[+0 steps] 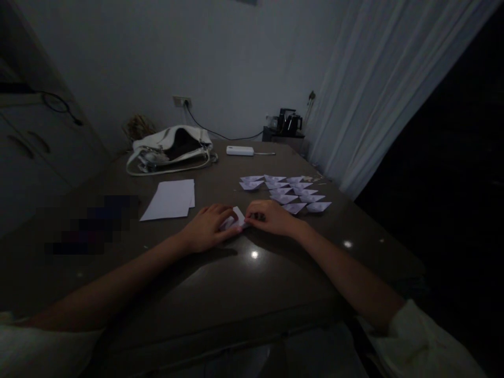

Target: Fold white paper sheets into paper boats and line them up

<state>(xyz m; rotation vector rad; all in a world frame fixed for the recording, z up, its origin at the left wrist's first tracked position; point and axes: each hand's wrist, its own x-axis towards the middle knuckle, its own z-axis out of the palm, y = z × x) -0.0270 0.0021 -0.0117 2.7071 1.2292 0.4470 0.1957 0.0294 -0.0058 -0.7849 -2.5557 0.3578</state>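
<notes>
A small piece of folded white paper [239, 214] lies on the table between my hands. My left hand [210, 227] is closed on its left part, with the thumb along the near edge and the fingers over the top. At the right corner of the paper, my right hand [271, 217] pinches with thumb and fingertips. Both hands rest low at the tabletop, and the fingers hide part of the folds. Just beyond my right hand stand several folded paper boats [284, 199] in rows. Left of my left hand lies a stack of white paper sheets [171, 199].
The brown table [220, 278] has a white handbag [173, 149] at its far left and a white power bank [240, 151] with a short cable at the back. A black kettle [292, 123] stands beyond the far edge. A pale curtain [354, 89] hangs at right.
</notes>
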